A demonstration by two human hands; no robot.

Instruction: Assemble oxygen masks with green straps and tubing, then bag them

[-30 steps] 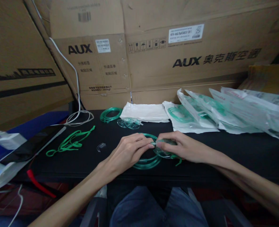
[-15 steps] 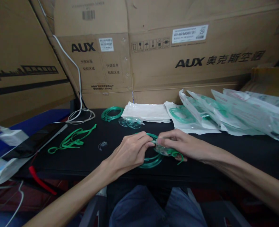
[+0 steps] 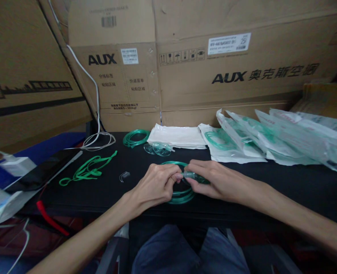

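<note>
A coil of green tubing (image 3: 179, 196) lies on the black table (image 3: 285, 179) in front of me. My left hand (image 3: 157, 184) and my right hand (image 3: 211, 180) meet over it. The right hand is closed around a clear green mask piece (image 3: 195, 176). The left hand's fingertips pinch the tubing's end at that piece. A second clear mask (image 3: 160, 148) and another green tubing coil (image 3: 135, 137) lie farther back. A green strap (image 3: 88, 169) and a small clear clip (image 3: 124, 176) lie to the left.
Sealed plastic packets (image 3: 271, 137) with green tubing are stacked at the right, a white folded bag (image 3: 178, 136) behind. Large cardboard boxes (image 3: 214, 72) wall the back. A white cable (image 3: 96, 139), a dark flat device (image 3: 42, 173) and a red-handled tool (image 3: 50, 220) sit at the left.
Both hands have drawn closer together over the coil. The right hand has turned and lowered the mask piece, and the green strap end beneath it is no longer showing.
</note>
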